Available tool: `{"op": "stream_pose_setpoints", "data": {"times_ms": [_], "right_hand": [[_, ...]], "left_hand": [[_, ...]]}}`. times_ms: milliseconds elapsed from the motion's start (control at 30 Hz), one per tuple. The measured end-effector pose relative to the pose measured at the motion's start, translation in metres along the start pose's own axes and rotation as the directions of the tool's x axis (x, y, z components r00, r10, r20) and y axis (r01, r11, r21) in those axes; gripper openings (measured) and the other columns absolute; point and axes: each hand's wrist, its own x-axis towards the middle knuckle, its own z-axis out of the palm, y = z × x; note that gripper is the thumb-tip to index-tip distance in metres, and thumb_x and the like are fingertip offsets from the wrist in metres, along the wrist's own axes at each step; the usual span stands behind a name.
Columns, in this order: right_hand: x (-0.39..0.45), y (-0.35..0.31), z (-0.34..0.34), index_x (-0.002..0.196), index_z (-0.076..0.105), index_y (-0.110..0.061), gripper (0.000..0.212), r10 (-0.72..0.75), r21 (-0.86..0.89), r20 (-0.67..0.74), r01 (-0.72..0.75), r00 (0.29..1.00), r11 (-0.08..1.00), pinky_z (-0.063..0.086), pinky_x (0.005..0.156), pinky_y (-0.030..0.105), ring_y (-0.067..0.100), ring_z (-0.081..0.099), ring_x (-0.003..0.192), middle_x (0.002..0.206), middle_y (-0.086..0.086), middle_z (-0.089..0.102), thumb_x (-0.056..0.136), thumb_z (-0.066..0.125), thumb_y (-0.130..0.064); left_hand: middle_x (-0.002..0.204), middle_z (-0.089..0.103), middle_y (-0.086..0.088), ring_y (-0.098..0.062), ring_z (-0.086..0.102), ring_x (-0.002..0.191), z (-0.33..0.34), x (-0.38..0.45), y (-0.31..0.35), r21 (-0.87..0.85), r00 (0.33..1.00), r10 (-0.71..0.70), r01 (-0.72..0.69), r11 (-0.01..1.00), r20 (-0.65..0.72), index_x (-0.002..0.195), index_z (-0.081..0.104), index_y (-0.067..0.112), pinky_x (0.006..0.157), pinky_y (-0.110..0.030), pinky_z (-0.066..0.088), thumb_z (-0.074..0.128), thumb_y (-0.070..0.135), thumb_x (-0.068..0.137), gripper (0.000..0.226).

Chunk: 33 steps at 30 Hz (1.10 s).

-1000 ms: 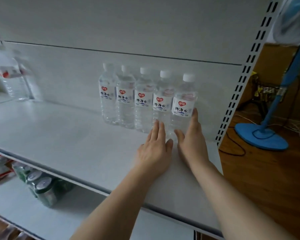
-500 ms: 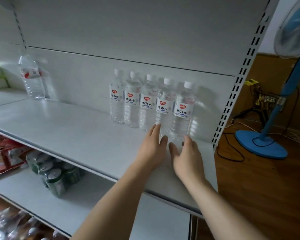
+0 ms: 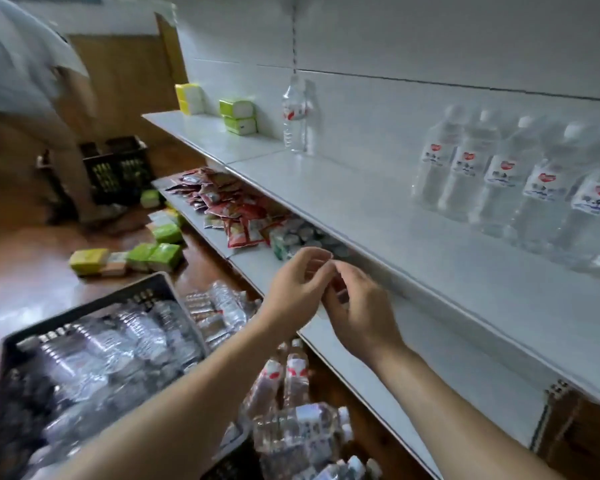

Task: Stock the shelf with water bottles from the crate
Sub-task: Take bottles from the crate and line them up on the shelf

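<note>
Fingers of left hand (image 3: 297, 289) and right hand (image 3: 361, 311) loosely curled, tips near each other, holding nothing. Step looks like between loads: next move calls for reaching down-left into crate (image 3: 84, 317) for more water bottles (image 3: 118, 348), well below the fingers. Five-bottle row (image 3: 506, 174) stands on shelf (image 3: 361, 216), up-right, apart from hands.
</note>
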Motion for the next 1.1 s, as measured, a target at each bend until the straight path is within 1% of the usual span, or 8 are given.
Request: {"op": "stream_pose_setpoints", "data": {"times_ms": [133, 233, 400, 567, 700, 933, 1033, 1100], "right_hand": [[-0.010, -0.044, 0.091, 0.123, 0.064, -0.023, 0.025, -0.090, 0.090, 0.259, 0.069, 0.962, 0.994, 0.053, 0.081, 0.031, 0.011, 0.064, 0.096, 0.109, -0.004, 0.070, 0.100, 0.056, -0.029], [-0.028, -0.075, 0.153, 0.135, 0.057, -0.019, 0.038, -0.119, 0.085, 0.490, 0.088, 0.864, 0.992, 0.045, 0.086, 0.022, 0.015, 0.061, 0.106, 0.121, 0.001, 0.066, 0.100, 0.055, -0.033], [-0.068, -0.101, 0.249, 0.144, 0.046, -0.016, 0.053, -0.017, -0.006, 0.779, 0.036, 0.627, 0.999, 0.046, 0.098, 0.034, 0.021, 0.059, 0.112, 0.124, 0.004, 0.063, 0.098, 0.055, -0.042], [-0.111, -0.114, 0.313, 0.140, 0.043, -0.014, 0.058, 0.104, -0.089, 0.922, -0.058, 0.373, 0.994, 0.047, 0.092, 0.037, 0.028, 0.058, 0.114, 0.124, 0.009, 0.062, 0.096, 0.054, -0.050], [-0.137, -0.122, 0.344, 0.142, 0.039, -0.012, 0.068, 0.134, -0.121, 0.968, -0.073, 0.213, 0.990, 0.045, 0.096, 0.040, 0.032, 0.054, 0.122, 0.134, 0.012, 0.057, 0.092, 0.057, -0.055], [-0.150, -0.134, 0.367, 0.121, 0.044, -0.023, 0.069, 0.214, -0.174, 0.940, -0.168, 0.264, 0.970, 0.053, 0.075, 0.038, 0.029, 0.063, 0.093, 0.112, 0.006, 0.065, 0.068, 0.066, -0.061], [-0.138, -0.123, 0.345, 0.093, 0.062, -0.026, 0.028, 0.182, -0.064, 0.932, -0.351, 0.313, 0.934, 0.051, 0.064, 0.026, 0.015, 0.064, 0.077, 0.086, -0.005, 0.069, 0.073, 0.070, -0.044], [-0.127, -0.112, 0.324, 0.096, 0.065, -0.030, 0.021, 0.144, 0.031, 0.937, -0.486, 0.318, 0.873, 0.049, 0.064, 0.020, 0.007, 0.063, 0.075, 0.088, -0.009, 0.070, 0.077, 0.072, -0.028]], "left_hand": [[0.089, 0.074, 0.009, -0.007, 0.070, 0.085, -0.104, -0.044, -0.052, 0.216, 0.981, -0.142, 0.168, 0.962, -0.131, 0.100, 0.070, 0.024, 0.080, -0.032, 0.058, 0.065, 0.029, 0.095, 0.009], [0.092, 0.073, 0.004, -0.015, 0.068, 0.087, -0.167, -0.086, -0.089, 0.298, 0.918, -0.259, 0.349, 0.888, -0.301, 0.102, 0.070, 0.018, 0.079, -0.034, 0.055, 0.061, 0.026, 0.097, 0.014], [0.107, 0.070, -0.005, -0.023, 0.063, 0.097, -0.237, -0.152, -0.148, 0.343, 0.694, -0.413, 0.679, 0.650, -0.590, 0.108, 0.067, 0.013, 0.080, -0.033, 0.045, 0.051, 0.026, 0.098, 0.023], [0.131, 0.060, -0.019, -0.035, 0.057, 0.117, -0.263, -0.191, -0.200, 0.178, 0.404, -0.701, 0.910, 0.375, -0.588, 0.128, 0.055, 0.003, 0.089, -0.035, 0.045, 0.043, 0.030, 0.100, 0.040], [0.137, 0.058, -0.021, -0.036, 0.055, 0.127, -0.259, -0.198, -0.205, 0.157, 0.313, -0.788, 0.950, 0.271, -0.530, 0.132, 0.056, -0.006, 0.099, -0.036, 0.045, 0.042, 0.010, 0.103, 0.036], [0.122, 0.066, -0.023, -0.037, 0.067, 0.111, -0.253, -0.200, -0.219, -0.184, 0.183, -0.846, 0.932, 0.311, -0.502, 0.128, 0.057, -0.007, 0.090, -0.043, 0.058, 0.045, 0.010, 0.101, 0.034], [0.079, 0.066, -0.015, -0.032, 0.066, 0.073, -0.257, -0.208, -0.225, -0.273, 0.127, -0.844, 0.912, 0.306, -0.521, 0.093, 0.065, -0.001, 0.067, -0.033, 0.053, 0.050, 0.009, 0.093, 0.018], [0.069, 0.059, -0.016, -0.031, 0.059, 0.061, -0.262, -0.209, -0.219, -0.368, 0.140, -0.852, 0.858, 0.359, -0.504, 0.082, 0.059, 0.000, 0.059, -0.035, 0.046, 0.044, 0.003, 0.093, 0.018]]}}
